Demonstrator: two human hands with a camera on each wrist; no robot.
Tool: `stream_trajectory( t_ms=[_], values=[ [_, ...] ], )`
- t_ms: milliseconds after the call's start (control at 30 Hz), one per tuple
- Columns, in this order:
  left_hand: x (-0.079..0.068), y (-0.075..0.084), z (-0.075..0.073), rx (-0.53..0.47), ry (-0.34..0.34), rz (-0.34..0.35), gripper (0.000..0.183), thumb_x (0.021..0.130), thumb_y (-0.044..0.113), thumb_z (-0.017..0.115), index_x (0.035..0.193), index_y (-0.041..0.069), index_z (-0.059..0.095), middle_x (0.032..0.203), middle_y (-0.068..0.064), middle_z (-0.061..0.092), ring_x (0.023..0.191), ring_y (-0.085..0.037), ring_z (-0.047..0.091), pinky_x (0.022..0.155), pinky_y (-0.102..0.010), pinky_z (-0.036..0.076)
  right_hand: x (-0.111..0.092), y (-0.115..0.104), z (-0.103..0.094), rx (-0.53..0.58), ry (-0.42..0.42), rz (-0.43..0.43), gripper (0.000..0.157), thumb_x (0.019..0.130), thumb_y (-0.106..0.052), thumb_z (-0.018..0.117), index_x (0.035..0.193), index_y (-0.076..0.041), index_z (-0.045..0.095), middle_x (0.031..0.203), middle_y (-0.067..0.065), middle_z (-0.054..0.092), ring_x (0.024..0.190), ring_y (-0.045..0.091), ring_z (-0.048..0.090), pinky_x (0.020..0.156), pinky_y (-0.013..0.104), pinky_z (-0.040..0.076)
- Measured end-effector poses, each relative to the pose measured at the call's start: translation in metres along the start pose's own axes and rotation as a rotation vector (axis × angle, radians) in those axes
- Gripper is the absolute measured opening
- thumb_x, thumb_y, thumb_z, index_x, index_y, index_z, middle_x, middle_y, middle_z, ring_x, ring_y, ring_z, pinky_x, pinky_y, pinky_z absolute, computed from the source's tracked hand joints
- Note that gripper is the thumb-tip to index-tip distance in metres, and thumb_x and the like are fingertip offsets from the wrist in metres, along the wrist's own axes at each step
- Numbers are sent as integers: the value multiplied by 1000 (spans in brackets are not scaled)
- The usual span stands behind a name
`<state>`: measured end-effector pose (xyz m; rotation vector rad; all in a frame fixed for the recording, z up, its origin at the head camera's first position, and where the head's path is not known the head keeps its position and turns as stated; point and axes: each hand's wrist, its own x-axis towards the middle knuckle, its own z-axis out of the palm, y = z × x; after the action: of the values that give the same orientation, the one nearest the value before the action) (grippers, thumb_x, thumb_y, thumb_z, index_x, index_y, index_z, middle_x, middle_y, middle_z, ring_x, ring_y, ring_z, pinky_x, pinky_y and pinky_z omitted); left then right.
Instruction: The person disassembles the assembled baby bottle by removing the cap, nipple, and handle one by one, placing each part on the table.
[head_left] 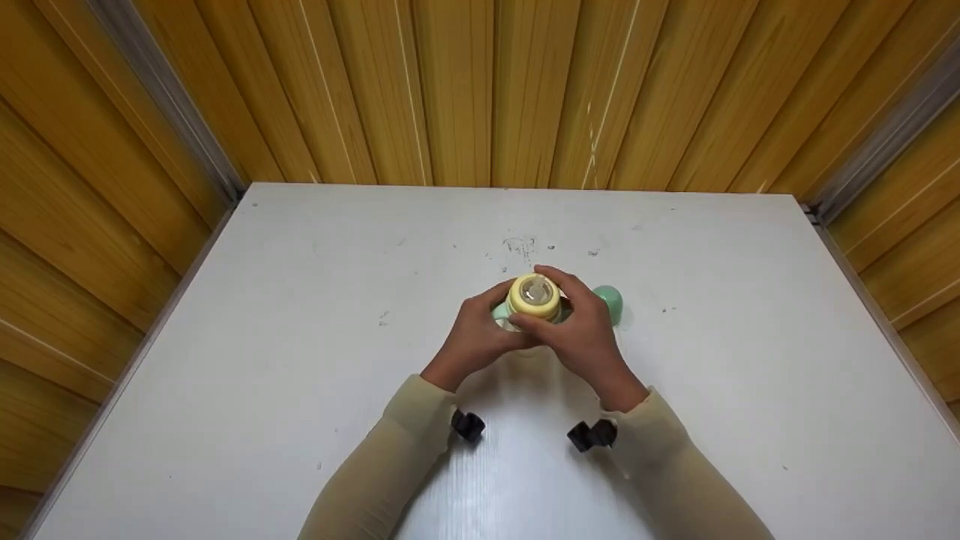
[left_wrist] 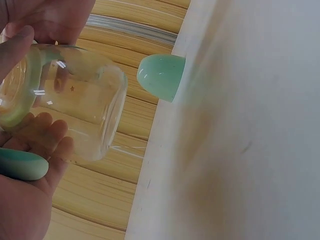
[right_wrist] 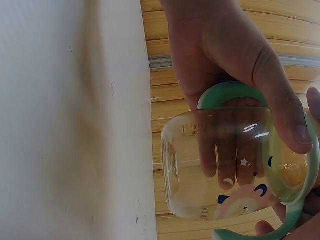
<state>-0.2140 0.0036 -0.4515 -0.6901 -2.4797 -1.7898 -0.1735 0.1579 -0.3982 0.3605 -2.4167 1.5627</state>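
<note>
A clear baby bottle (right_wrist: pixel 200 160) with a yellow collar (head_left: pixel 534 298), a nipple at its top and green side handles (right_wrist: pixel 232 92) is held upright between both hands, its base above the table. My left hand (head_left: pixel 480 326) grips it on the left, a green handle lying against the palm in the left wrist view. On the other side my right hand (head_left: pixel 585 330) holds it, thumb at the collar and fingers behind the clear body. Moons, stars and a cartoon print show on the bottle. Just right of the right hand, a green dome-shaped cap (left_wrist: pixel 162 76) stands on the table.
The white table (head_left: pixel 300 337) carries small scuffs and dark marks. Yellow wood-look panels (head_left: pixel 450 90) rise behind it and at both sides, with grey metal strips in the corners. A black clip-like piece sits at each wrist.
</note>
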Motion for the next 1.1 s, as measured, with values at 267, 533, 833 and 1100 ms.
stream_trajectory(
  t_ms=[267,533,833,1100],
  values=[
    [0,0,-2,-19,-14,-4,75,57,54,78,125,38,49,122,19,55,113,-2,51,98,-36,41,-2,-11,-3,12,-11,18,64,67,-29,80,125,-16,54,119,1,59,106,12,56,88,32,46],
    [-1,10,-5,-26,-38,-25,73,59,46,81,124,37,50,121,18,56,113,-1,52,98,-34,41,-2,-12,-4,17,-19,31,63,67,-28,80,124,-16,55,119,0,59,110,13,55,89,33,47],
    [-8,30,-13,-39,-78,-23,69,62,38,82,124,34,52,118,16,58,109,-3,53,95,-31,42,-1,-9,-5,57,-48,38,62,68,-27,80,123,-15,55,120,1,58,114,16,52,92,35,46],
    [-7,29,-14,-65,-96,-22,68,61,36,83,122,33,54,116,14,60,105,-6,55,91,-31,44,-2,-9,-6,83,-69,52,61,68,-27,79,123,-16,55,121,-1,57,114,13,51,93,32,46]
  ],
)
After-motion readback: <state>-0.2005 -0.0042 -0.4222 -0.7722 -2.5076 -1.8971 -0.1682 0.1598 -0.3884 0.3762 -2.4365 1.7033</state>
